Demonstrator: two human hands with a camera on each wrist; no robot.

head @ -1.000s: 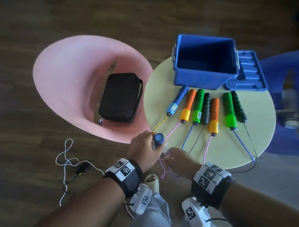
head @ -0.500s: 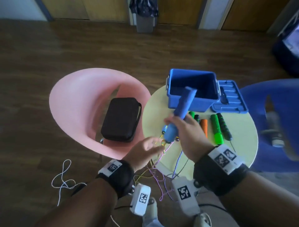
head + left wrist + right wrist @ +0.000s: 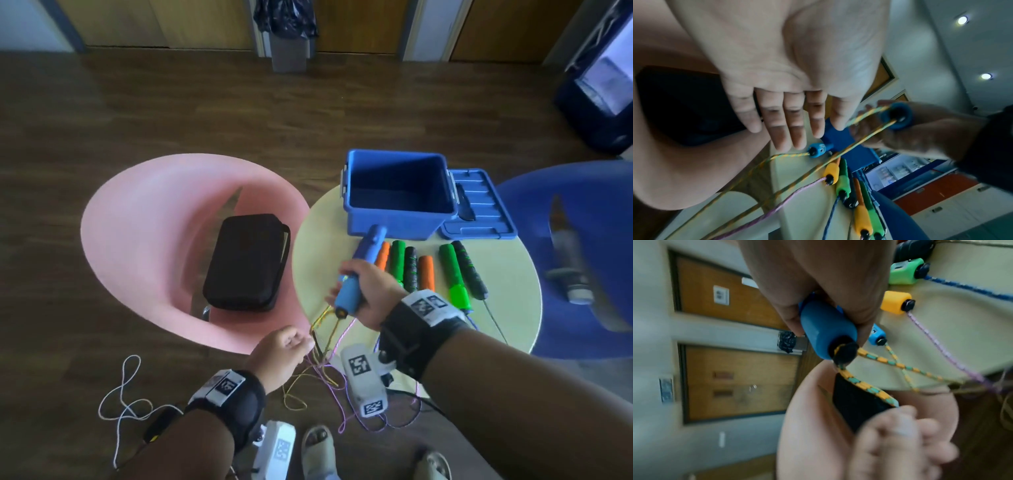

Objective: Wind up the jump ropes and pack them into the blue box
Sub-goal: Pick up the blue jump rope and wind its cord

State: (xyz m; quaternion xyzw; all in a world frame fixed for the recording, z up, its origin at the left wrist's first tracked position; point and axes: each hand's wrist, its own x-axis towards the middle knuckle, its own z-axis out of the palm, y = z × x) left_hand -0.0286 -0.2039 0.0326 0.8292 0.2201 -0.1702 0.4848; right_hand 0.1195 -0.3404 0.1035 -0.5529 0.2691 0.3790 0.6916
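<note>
My right hand (image 3: 354, 291) grips a blue jump-rope handle (image 3: 363, 263) above the round yellow table (image 3: 507, 318), its far end tilted toward the open blue box (image 3: 394, 224). A yellow-green rope (image 3: 334, 329) hangs from the handle down past the table edge. My left hand (image 3: 296, 342) hovers at that edge beside the hanging ropes, fingers (image 3: 789, 126) straight and holding nothing. The rope's second blue handle (image 3: 818, 150) lies on the table. Several orange (image 3: 427, 270), green (image 3: 452, 270) and black (image 3: 467, 267) handles lie in a row in front of the box.
The box's blue lid (image 3: 479, 205) lies to its right. A pink chair (image 3: 144, 222) holding a black case (image 3: 246, 263) stands left of the table, and a blue chair (image 3: 582, 212) stands right. Tangled ropes and a white cord (image 3: 126, 387) lie on the floor by my feet.
My left hand let go of the blue handle and drew back to the table edge. My right hand took the handle, lifted it, and now holds it lower.
</note>
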